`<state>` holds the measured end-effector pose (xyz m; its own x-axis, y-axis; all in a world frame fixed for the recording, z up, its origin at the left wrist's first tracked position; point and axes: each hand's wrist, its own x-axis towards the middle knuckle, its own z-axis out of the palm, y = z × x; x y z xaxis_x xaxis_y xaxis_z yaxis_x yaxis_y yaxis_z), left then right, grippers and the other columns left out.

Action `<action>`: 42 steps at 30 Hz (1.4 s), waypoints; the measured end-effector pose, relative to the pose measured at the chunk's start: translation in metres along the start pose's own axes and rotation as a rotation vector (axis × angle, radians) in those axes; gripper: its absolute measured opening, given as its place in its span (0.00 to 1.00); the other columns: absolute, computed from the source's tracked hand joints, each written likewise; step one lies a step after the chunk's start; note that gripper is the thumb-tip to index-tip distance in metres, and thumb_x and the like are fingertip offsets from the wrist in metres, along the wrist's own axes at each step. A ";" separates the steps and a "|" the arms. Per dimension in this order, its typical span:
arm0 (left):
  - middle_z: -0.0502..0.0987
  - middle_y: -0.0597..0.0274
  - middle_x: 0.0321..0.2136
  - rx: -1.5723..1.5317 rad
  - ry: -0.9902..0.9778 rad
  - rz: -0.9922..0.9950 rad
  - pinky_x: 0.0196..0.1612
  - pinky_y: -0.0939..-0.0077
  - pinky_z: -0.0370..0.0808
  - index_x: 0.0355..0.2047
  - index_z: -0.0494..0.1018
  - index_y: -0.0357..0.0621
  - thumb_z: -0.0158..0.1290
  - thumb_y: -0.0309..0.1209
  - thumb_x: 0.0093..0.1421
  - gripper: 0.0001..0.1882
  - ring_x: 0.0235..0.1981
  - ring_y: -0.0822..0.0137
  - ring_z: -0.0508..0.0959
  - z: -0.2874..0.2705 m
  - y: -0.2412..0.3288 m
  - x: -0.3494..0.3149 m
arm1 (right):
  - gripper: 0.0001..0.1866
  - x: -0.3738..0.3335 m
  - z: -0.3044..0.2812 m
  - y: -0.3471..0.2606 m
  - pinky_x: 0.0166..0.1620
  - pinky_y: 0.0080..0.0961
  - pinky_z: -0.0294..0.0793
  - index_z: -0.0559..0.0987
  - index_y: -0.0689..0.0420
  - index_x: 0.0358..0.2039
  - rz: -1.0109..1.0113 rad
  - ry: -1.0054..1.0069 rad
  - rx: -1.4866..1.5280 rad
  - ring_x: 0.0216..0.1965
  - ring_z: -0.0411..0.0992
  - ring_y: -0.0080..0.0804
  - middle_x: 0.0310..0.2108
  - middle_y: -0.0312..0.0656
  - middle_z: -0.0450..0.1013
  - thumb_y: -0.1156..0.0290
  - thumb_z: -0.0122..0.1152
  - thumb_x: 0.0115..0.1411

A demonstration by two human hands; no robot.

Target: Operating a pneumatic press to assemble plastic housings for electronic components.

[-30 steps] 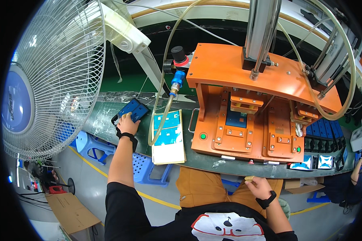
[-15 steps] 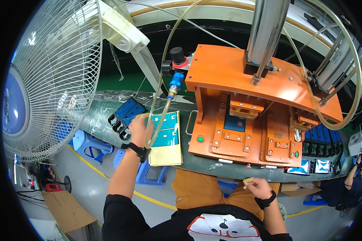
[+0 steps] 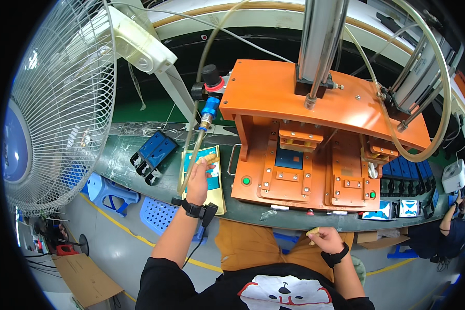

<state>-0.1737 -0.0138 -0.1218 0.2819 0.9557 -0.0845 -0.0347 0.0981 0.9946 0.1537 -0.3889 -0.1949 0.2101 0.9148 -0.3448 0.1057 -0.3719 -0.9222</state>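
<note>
My left hand [image 3: 197,182] is over a stack of yellow-backed sheets with teal film pieces [image 3: 212,195], its fingers apart and partly bent, with pale yellow covers on some fingertips. I see nothing held in it. To its left lie blue-faced black plastic parts [image 3: 155,150] on the bench. My right hand [image 3: 328,239] hovers above my lap, closed, with yellow-covered fingertips pressed together; nothing shows in it. In front stands an orange press [image 3: 274,88], and a blue-faced piece [image 3: 289,158] sits in its left fixture.
A fan [image 3: 62,113] stands at the left. A clear hose [image 3: 191,160] hangs beside my left hand. More blue-faced black parts [image 3: 408,178] and shiny film packs [image 3: 409,208] lie right of the press. A person [image 3: 447,232] is at far right; blue stools [image 3: 111,194] stand below the bench.
My left hand has moved right, from beside the blue-faced black parts to over the teal sheets. My right hand stays above my lap. The view has shifted slightly.
</note>
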 end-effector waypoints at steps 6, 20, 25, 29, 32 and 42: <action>0.80 0.60 0.55 0.233 -0.212 0.463 0.58 0.67 0.71 0.54 0.79 0.40 0.52 0.31 0.73 0.14 0.52 0.64 0.76 0.057 0.040 -0.034 | 0.10 0.001 -0.001 -0.006 0.30 0.17 0.74 0.88 0.62 0.42 -0.016 -0.011 -0.023 0.26 0.77 0.15 0.26 0.34 0.83 0.67 0.69 0.69; 0.75 0.51 0.55 1.074 -0.540 0.856 0.60 0.52 0.68 0.49 0.80 0.48 0.49 0.35 0.70 0.14 0.53 0.44 0.71 0.138 0.111 -0.029 | 0.11 -0.002 0.005 -0.002 0.30 0.18 0.74 0.88 0.61 0.43 -0.068 0.067 -0.042 0.25 0.76 0.15 0.26 0.35 0.83 0.66 0.67 0.70; 0.74 0.49 0.57 0.914 -0.522 0.781 0.64 0.52 0.65 0.50 0.80 0.46 0.45 0.29 0.70 0.15 0.57 0.42 0.69 0.137 0.110 -0.030 | 0.11 0.000 0.007 0.002 0.30 0.19 0.74 0.87 0.61 0.43 -0.102 0.078 0.047 0.24 0.75 0.15 0.25 0.35 0.82 0.66 0.67 0.70; 0.75 0.49 0.55 1.018 -0.498 0.834 0.62 0.52 0.66 0.50 0.80 0.45 0.46 0.31 0.70 0.15 0.55 0.43 0.70 0.140 0.105 -0.029 | 0.11 0.001 0.008 0.005 0.29 0.19 0.74 0.87 0.60 0.44 -0.102 0.074 0.057 0.24 0.75 0.15 0.24 0.34 0.82 0.66 0.66 0.70; 0.75 0.49 0.55 0.994 -0.455 0.875 0.60 0.53 0.67 0.50 0.80 0.44 0.47 0.31 0.70 0.14 0.53 0.44 0.71 0.140 0.106 -0.029 | 0.11 0.000 0.008 0.003 0.29 0.19 0.74 0.87 0.60 0.43 -0.108 0.082 0.054 0.24 0.75 0.15 0.24 0.34 0.81 0.66 0.66 0.70; 0.73 0.45 0.61 0.853 -0.313 0.760 0.66 0.55 0.65 0.55 0.77 0.42 0.47 0.28 0.71 0.16 0.60 0.43 0.70 0.118 0.090 -0.031 | 0.10 0.002 0.014 0.009 0.29 0.19 0.73 0.87 0.60 0.43 -0.105 0.119 0.064 0.24 0.73 0.14 0.24 0.33 0.81 0.66 0.66 0.70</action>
<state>-0.0722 -0.0670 -0.0222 0.6916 0.5680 0.4461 0.3232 -0.7958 0.5122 0.1417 -0.3887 -0.2062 0.3148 0.9219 -0.2259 0.0717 -0.2605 -0.9628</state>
